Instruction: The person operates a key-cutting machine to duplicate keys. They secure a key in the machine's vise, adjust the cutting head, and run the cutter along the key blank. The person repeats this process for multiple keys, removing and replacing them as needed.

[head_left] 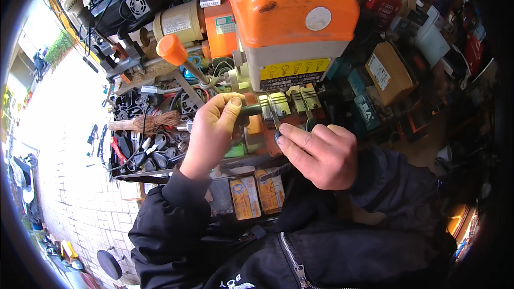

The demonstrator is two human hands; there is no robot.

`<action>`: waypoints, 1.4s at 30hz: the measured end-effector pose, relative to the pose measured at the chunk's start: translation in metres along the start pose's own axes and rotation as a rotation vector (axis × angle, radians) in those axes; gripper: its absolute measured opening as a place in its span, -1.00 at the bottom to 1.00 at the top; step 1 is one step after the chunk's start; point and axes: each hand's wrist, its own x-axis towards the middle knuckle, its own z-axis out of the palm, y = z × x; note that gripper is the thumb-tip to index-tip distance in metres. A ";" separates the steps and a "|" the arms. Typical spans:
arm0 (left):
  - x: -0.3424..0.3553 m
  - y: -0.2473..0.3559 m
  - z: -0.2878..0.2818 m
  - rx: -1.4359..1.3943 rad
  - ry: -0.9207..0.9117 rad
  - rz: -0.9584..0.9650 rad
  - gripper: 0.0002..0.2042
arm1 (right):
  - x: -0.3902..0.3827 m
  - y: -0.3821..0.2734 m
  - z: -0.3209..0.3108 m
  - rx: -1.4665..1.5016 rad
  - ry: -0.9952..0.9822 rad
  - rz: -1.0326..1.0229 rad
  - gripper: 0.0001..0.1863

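Observation:
An orange and grey key cutting machine [300, 59] stands in front of me. Below its housing are two metal clamps, a left one [274, 104] and a right one [305, 98]. My right hand [324, 155] pinches the dark head of a key [276, 120], whose blade reaches into the left clamp. Another key [309, 112] sits in the right clamp, its dark head partly behind my right fingers. With thumb and forefinger closed, my left hand [211, 131] grips the end of the left clamp's dark handle [250, 109].
An orange-knobbed lever [172, 49] sticks out left of the machine. A tray of key blanks and fobs [152, 152] holds a brush [155, 122]. Two yellow-labelled boxes [246, 198] lie near my body. A cardboard box [390, 74] stands at the right.

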 end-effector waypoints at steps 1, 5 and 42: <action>0.002 0.001 -0.001 -0.064 -0.016 -0.043 -0.70 | 0.001 0.000 0.001 0.005 0.008 -0.005 -0.81; 0.006 0.002 -0.004 -0.134 -0.043 -0.169 -0.67 | 0.006 0.001 0.005 -0.031 -0.017 -0.006 -0.83; 0.018 0.018 -0.036 0.706 -0.324 0.408 -0.69 | 0.034 0.047 0.002 0.420 -0.207 0.054 -0.63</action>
